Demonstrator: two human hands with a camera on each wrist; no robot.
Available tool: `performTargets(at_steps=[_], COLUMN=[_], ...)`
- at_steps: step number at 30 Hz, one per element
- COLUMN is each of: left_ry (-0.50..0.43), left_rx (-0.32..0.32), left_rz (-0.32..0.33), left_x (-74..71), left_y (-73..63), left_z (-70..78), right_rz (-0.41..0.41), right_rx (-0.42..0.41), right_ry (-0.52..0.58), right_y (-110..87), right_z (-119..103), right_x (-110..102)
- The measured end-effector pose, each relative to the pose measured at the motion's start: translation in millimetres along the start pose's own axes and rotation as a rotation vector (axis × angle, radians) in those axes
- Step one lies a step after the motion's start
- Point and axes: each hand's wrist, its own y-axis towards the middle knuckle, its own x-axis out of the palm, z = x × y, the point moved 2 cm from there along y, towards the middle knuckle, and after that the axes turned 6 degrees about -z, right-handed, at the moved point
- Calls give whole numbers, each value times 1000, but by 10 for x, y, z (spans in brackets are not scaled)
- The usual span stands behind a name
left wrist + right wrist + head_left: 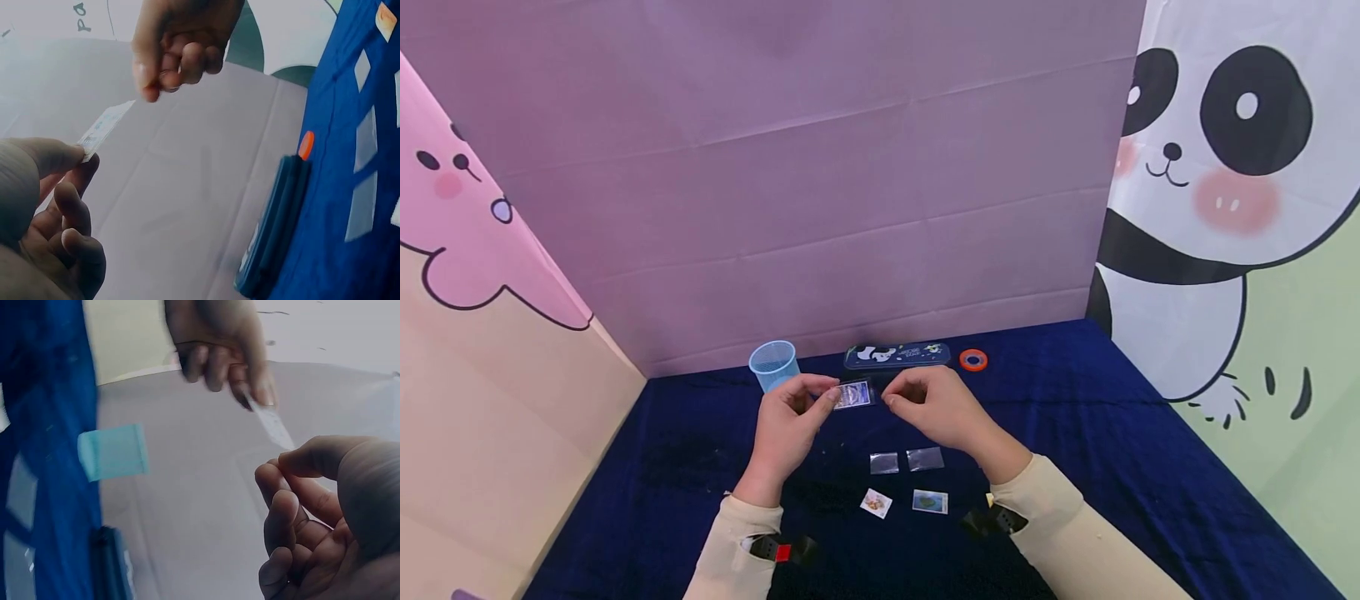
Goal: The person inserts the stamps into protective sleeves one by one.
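Left fingers [816, 384] pinch a small card [855, 394]; right fingers [905, 407] curl together near it.

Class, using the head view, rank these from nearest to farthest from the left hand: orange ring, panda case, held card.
1. Held card: pinched by the left hand.
2. Panda case: beyond the card.
3. Orange ring: right of the case.

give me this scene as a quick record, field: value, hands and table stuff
left hand: pinches a small printed card
right hand: fingers curled, apart from that card, nothing visible in it
loose cards: two, nearest the person
clear rectangles: two, just beyond the loose cards
back row, left to right: blue cup, panda case, orange ring
surface: dark blue cloth
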Motion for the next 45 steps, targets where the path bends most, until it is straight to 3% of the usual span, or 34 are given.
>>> performTargets(at_steps=[5, 12, 19, 29, 36, 45], left_ry=[46, 111, 192, 299, 301, 297], left_rx=[-52, -145, -206, -352, -458, -540], left_rz=[4, -10, -82, -223, -279, -316], left_x=[-46, -135, -286, -475, -498, -510], left_y=[14, 20, 18, -21, -80, -166], left_z=[-96, -292, -478, -737, -930, -1098], right_rz=[-27, -87, -155, -281, -354, -401], right_rx=[34, 62, 60, 59, 76, 95], right_ry=[-103, -98, -114, -114, -190, -237], right_y=[-51, -176, -248, -281, -300, -333], right_z=[138, 337, 422, 456, 476, 496], right_x=[42, 167, 329, 493, 601, 707])
